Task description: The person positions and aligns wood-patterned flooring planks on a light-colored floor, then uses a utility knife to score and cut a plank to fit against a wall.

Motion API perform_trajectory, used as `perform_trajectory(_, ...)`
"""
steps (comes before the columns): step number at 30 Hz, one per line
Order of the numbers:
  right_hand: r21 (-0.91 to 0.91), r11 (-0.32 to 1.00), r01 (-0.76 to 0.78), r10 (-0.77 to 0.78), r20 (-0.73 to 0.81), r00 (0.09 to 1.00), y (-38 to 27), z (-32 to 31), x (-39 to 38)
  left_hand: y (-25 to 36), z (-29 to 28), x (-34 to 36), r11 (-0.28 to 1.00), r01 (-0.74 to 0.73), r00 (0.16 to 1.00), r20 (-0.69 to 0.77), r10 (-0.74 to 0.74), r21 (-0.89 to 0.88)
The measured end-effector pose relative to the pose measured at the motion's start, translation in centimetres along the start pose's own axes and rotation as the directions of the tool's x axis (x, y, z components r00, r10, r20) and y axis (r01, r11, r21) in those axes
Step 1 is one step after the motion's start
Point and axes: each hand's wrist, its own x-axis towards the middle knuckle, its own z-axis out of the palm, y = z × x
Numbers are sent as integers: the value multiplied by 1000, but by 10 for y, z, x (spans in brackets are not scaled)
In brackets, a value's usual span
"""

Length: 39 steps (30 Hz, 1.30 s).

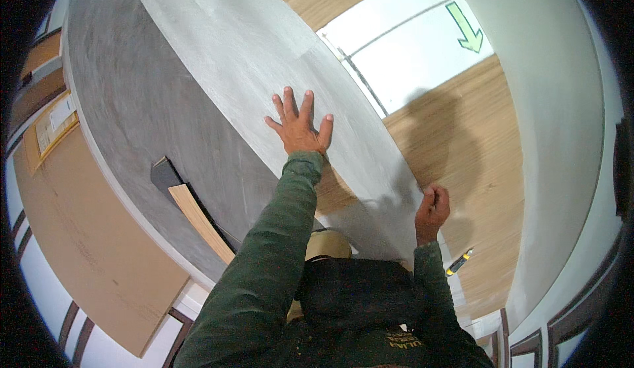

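My left hand (pixel 300 127) lies flat with fingers spread on a long light grey plank surface (pixel 231 31). My right hand (pixel 432 213) is closed, its fingers curled, over the border between the grey surface and a wood-look board (pixel 472 150). Whatever it may hold is hidden. Just below it, a yellow and black utility knife (pixel 459 262) rests on the wood-look surface. To the left of my left arm, a dark strip and a narrow wood-look offcut (pixel 198 219) lie on a darker grey surface (pixel 152 84).
A white panel (pixel 403 44) bears a green arrow (pixel 467 30) at the upper right. Pale curved wall (pixel 561 123) rises on the right. At far left stand a brown board (pixel 99 236) and a yellow-edged packet (pixel 56 125). A dark bag-like item (pixel 356 289) sits against my body.
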Motion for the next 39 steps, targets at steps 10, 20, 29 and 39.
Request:
perform_trajectory(10, -215, 803, -557, 559, -57, 827, 94, -27, -114, 1, 1, 2, 1000, -4, 999, -42, 4, 4)
perform_trajectory(20, 30, 727, -686, 686, -54, 726, 67, -7, -91, -2, 6, -2, 1000, -8, 1000, -20, 8, 25)
perform_trajectory(29, 304, 599, -740, 762, 66, 644, 35, -14, -62, -4, 5, 0, 999, -11, 1000, -25, 12, 40)
perform_trajectory(39, 301, 615, -729, 724, 149, 673, 38, -19, -61, 8, -30, 73, 909, -415, 907, 64, 416, -38)
